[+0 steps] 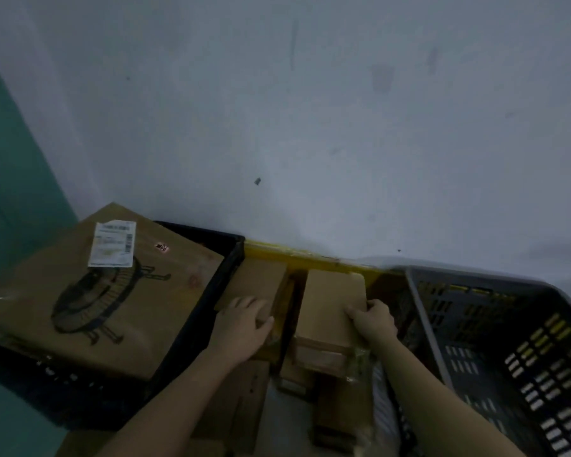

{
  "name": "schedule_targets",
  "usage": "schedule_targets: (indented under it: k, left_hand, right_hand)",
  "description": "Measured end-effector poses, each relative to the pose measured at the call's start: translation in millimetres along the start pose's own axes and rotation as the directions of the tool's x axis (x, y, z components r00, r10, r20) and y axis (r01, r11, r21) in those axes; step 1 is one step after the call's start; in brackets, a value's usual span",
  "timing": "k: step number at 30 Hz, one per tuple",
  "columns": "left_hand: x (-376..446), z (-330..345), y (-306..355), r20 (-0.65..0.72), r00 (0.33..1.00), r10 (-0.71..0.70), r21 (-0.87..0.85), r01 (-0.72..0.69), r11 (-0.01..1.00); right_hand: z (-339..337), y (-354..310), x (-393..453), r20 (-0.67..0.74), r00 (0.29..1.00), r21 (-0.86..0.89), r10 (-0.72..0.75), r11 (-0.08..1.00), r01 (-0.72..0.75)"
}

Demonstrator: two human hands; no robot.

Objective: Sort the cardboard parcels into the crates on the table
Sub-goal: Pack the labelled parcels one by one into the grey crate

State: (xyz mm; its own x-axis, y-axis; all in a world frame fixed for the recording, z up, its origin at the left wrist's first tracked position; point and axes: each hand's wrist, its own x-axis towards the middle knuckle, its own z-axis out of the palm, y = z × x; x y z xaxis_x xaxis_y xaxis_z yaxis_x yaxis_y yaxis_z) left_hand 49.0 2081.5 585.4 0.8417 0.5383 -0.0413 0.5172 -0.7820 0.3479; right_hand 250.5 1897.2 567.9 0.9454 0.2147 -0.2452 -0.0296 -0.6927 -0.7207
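Two small cardboard parcels lie side by side in the yellow crate [310, 258] against the wall. My left hand [243, 324] lies flat on the left parcel [256, 282], thumb hooked over its near edge. On the right parcel [330, 301] my right hand [373, 319] grips the near right corner, fingers curled over it. A big cardboard parcel [103, 298] with a white shipping label and a black drawing fills the black crate [225, 268] at the left. More parcels [244, 400] lie stacked below my forearms.
A grey perforated crate [495, 344] stands at the right, tilted, with nothing visible inside. A pale wall rises right behind the crates, and a teal wall borders the left edge. The light is dim.
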Motion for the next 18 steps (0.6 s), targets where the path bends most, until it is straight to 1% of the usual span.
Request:
schedule_targets:
  k: [3, 6, 8, 11, 13, 15, 17, 18]
  left_hand:
    - [22.3, 17.1, -18.1, 0.095, 0.995, 0.009, -0.013, -0.008, 1.000]
    - [37.6, 32.5, -34.0, 0.179, 0.984, 0.017, 0.015, -0.020, 1.000]
    - [41.3, 41.1, -41.8, 0.197, 0.980, 0.017, 0.028, -0.023, 0.999]
    - [39.6, 50.5, -48.7, 0.192, 0.981, 0.034, 0.030, -0.041, 0.999]
    - [37.0, 52.3, -50.5, 0.184, 0.982, 0.046, 0.029, -0.052, 0.998]
    - [37.2, 48.8, -50.8, 0.193, 0.980, 0.053, 0.033, -0.060, 0.998]
    - [41.2, 40.6, -50.5, 0.229, 0.972, 0.057, 0.042, -0.068, 0.997]
    - [43.5, 35.1, -50.8, 0.243, 0.968, 0.054, 0.041, -0.066, 0.997]
  right_hand:
    - [29.8, -0.3, 11.2, -0.011, 0.999, -0.018, 0.049, 0.999, -0.049]
    - [54.4, 0.4, 19.0, 0.017, 0.999, 0.012, 0.043, 0.999, -0.043]
    - [66.3, -0.6, 21.7, 0.006, 1.000, -0.003, 0.022, 1.000, -0.022]
    - [73.7, -4.3, 25.3, -0.009, 0.999, -0.081, 0.031, 0.996, -0.032]
    - [71.1, -8.0, 25.2, 0.033, 0.999, -0.157, 0.037, 0.987, -0.031]
    - [63.0, -13.4, 25.3, 0.076, 0.997, -0.310, 0.009, 0.950, 0.015]
    - [50.9, -21.9, 24.9, 0.055, 0.996, -0.453, -0.071, 0.887, 0.089]
    - [44.5, -27.6, 24.3, 0.030, 0.990, -0.480, -0.135, 0.867, 0.133]
